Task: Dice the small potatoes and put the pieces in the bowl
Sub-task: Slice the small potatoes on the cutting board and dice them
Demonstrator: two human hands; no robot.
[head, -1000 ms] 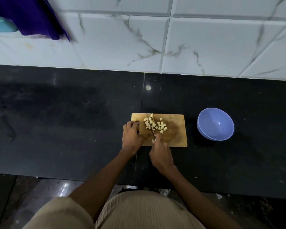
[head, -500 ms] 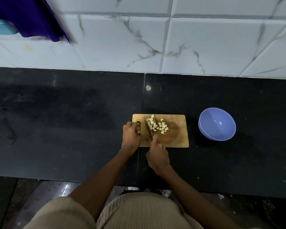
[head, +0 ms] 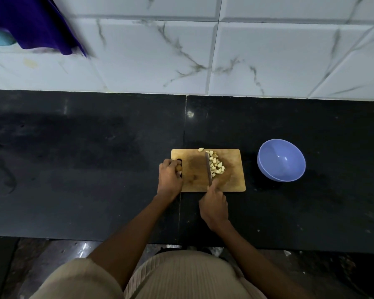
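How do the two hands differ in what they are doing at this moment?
The left hand grips the cutting board at its left end; the right hand holds the knife against the potato pieces. The left rests on the board; the right sits off its near edge. Both are closed.

My right grip (head: 214,205) hiding the knife (head: 208,168) handle, my left grip (head: 170,176) covering the cutting board (head: 233,182) slot, purple cloth (head: 32,22) cut off at top edge

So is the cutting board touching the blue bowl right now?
Apart. The head view shows a strip of bare black counter between the cutting board and the bowl.
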